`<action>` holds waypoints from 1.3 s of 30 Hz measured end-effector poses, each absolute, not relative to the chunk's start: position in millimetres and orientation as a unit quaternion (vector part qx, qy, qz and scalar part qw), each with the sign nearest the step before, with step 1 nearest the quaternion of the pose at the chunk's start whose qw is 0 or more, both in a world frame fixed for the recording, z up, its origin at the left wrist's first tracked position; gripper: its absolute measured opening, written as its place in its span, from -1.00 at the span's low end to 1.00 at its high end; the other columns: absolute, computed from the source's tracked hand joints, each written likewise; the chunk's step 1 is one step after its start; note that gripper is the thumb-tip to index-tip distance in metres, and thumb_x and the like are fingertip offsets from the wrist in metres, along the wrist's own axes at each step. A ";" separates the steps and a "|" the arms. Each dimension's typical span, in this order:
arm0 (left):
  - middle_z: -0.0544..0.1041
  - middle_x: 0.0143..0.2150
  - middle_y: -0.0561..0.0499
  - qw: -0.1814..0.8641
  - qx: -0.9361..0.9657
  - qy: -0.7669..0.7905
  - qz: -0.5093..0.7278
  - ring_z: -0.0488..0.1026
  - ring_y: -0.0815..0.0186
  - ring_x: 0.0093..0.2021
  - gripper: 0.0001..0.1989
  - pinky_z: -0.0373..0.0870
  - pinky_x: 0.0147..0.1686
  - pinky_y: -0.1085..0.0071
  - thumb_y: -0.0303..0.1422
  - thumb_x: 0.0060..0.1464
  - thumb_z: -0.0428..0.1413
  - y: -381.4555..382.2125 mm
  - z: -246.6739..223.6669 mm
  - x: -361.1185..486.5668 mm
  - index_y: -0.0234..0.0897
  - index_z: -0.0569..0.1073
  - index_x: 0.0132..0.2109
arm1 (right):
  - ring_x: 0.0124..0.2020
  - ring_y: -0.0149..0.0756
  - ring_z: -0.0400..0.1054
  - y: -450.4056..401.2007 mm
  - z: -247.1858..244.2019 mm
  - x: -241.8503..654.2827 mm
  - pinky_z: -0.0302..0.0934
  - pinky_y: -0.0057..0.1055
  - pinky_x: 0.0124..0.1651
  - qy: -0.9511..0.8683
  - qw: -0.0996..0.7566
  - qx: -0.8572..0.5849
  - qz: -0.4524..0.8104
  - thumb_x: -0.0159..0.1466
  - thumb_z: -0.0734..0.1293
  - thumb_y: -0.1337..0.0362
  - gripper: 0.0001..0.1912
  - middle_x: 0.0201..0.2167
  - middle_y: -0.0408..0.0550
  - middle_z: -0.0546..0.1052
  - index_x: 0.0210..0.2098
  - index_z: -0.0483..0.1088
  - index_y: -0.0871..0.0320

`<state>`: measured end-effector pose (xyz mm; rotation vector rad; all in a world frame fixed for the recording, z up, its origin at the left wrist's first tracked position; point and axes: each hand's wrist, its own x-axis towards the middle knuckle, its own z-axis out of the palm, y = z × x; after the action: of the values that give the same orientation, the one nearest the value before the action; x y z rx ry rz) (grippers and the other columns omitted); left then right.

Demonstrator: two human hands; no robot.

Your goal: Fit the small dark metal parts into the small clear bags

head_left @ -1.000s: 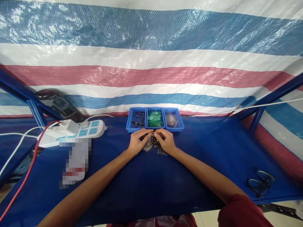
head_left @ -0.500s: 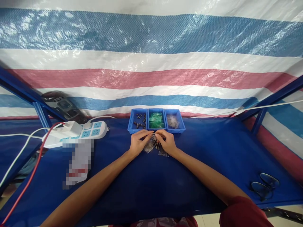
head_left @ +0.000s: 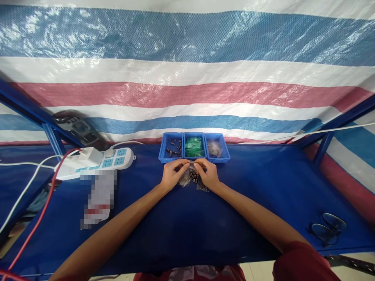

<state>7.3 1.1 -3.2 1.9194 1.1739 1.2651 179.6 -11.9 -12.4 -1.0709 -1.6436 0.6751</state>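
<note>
Between my left hand (head_left: 172, 174) and my right hand (head_left: 208, 174), a small clear plastic bag (head_left: 191, 165) is pinched by the fingertips of both. Just below them on the blue table lie dark screws (head_left: 194, 178), with a clear bag (head_left: 184, 179) on their left and another (head_left: 202, 186) by my right hand. Three joined blue bins stand behind my hands: the left bin (head_left: 164, 150) holds dark screws, the middle one green packets (head_left: 193, 147), the right one clear bags (head_left: 215, 149).
A white power strip (head_left: 125, 159) with plugs and cables lies at the left, near a blurred-out flat object (head_left: 101, 195). Behind it is a dark plastic-wrapped item (head_left: 80, 128). Eyeglasses (head_left: 328, 228) rest at the right. Blue frame posts and a striped sheet enclose the table.
The clear bag between my fingertips shows more, and my right fingers have shifted slightly around it. The whole view has moved a little.
</note>
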 end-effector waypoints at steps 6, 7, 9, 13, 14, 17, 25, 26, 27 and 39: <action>0.59 -0.33 -0.01 0.286 0.707 0.443 0.470 0.47 0.38 -0.47 -0.83 0.41 -0.46 0.49 -0.28 0.09 0.13 0.6 -1.3 9.0 -0.29 0.54 -0.25 | -0.54 -0.39 0.30 -13.2 -8.3 181.1 0.22 -0.45 -0.42 -0.689 0.506 -0.439 0.278 0.30 0.20 0.16 -0.78 -0.51 -0.14 0.42 -0.31 0.37 0.16; 0.58 -0.33 -0.01 0.286 0.707 0.443 0.471 0.47 0.38 -0.46 -0.82 0.41 -0.46 0.49 -0.28 0.09 0.13 0.6 -1.2 9.1 -0.29 0.54 -0.25 | -0.55 -0.40 0.29 -13.4 -7.7 181.2 0.21 -0.45 -0.43 -0.689 0.505 -0.440 0.277 0.30 0.20 0.16 -0.78 -0.51 -0.14 0.42 -0.31 0.37 0.16; 0.58 -0.33 -0.01 0.284 0.708 0.442 0.472 0.47 0.38 -0.47 -0.82 0.41 -0.46 0.49 -0.28 0.10 0.12 0.5 -1.2 9.3 -0.29 0.54 -0.25 | -0.55 -0.40 0.29 -13.8 -6.7 181.1 0.21 -0.46 -0.43 -0.690 0.504 -0.441 0.275 0.30 0.20 0.16 -0.78 -0.52 -0.14 0.41 -0.32 0.37 0.16; 0.58 -0.33 -0.01 0.280 0.707 0.441 0.477 0.45 0.40 -0.50 -0.81 0.40 -0.49 0.50 -0.27 0.10 0.11 0.3 -1.2 9.3 -0.29 0.54 -0.25 | -0.53 -0.38 0.31 -14.0 -6.5 180.2 0.24 -0.44 -0.41 -0.692 0.505 -0.440 0.269 0.30 0.21 0.15 -0.78 -0.48 -0.12 0.44 -0.28 0.38 0.15; 0.58 -0.33 -0.01 0.283 0.707 0.438 0.478 0.44 0.41 -0.51 -0.81 0.40 -0.50 0.50 -0.26 0.10 0.11 0.2 -1.1 9.2 -0.30 0.53 -0.26 | -0.52 -0.38 0.32 -13.9 -7.0 179.9 0.24 -0.44 -0.40 -0.692 0.506 -0.440 0.268 0.30 0.21 0.15 -0.78 -0.47 -0.11 0.45 -0.28 0.38 0.15; 0.57 -0.33 -0.01 0.304 0.709 0.428 0.472 0.40 0.45 -0.55 -0.81 0.37 -0.53 0.53 -0.27 0.11 0.10 -0.1 -0.4 8.7 -0.30 0.51 -0.24 | -0.51 -0.37 0.34 -13.6 -9.0 179.3 0.26 -0.43 -0.40 -0.687 0.512 -0.440 0.268 0.30 0.20 0.15 -0.78 -0.43 -0.10 0.47 -0.26 0.39 0.14; 0.54 -0.37 0.01 0.313 0.712 0.412 0.475 0.35 0.48 -0.59 -0.81 0.31 -0.59 0.56 -0.27 0.11 0.10 -1.1 0.7 8.6 -0.30 0.49 -0.24 | -0.47 -0.35 0.37 -14.9 -8.3 178.4 0.29 -0.42 -0.37 -0.694 0.517 -0.437 0.244 0.31 0.19 0.15 -0.77 -0.40 -0.08 0.50 -0.24 0.40 0.13; 0.54 -0.36 0.01 0.307 0.710 0.414 0.479 0.35 0.48 -0.59 -0.82 0.32 -0.59 0.56 -0.27 0.11 0.10 -1.0 0.3 8.5 -0.30 0.49 -0.24 | -0.45 -0.34 0.38 -15.4 -7.7 178.4 0.30 -0.42 -0.36 -0.696 0.517 -0.438 0.239 0.31 0.19 0.15 -0.77 -0.38 -0.07 0.51 -0.22 0.40 0.13; 0.54 -0.35 0.01 0.303 0.708 0.417 0.483 0.36 0.48 -0.58 -0.82 0.32 -0.58 0.56 -0.27 0.11 0.11 -0.8 -0.2 8.4 -0.30 0.48 -0.24 | -0.44 -0.34 0.38 -16.0 -7.1 178.5 0.30 -0.41 -0.35 -0.698 0.516 -0.437 0.235 0.31 0.19 0.16 -0.77 -0.35 -0.06 0.52 -0.19 0.40 0.13; 0.52 -0.36 0.00 0.288 0.724 0.400 0.482 0.39 0.44 -0.53 -0.82 0.34 -0.50 0.52 -0.26 0.13 0.08 -2.7 0.9 7.0 -0.30 0.46 -0.24 | -0.42 -0.31 0.37 -14.6 -11.3 179.8 0.30 -0.37 -0.32 -0.724 0.508 -0.419 0.207 0.32 0.17 0.17 -0.77 -0.37 -0.03 0.49 -0.22 0.42 0.11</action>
<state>7.0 -2.7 0.9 1.9337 1.0692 1.2882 179.8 -14.6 -11.3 -1.0093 -1.7445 0.4999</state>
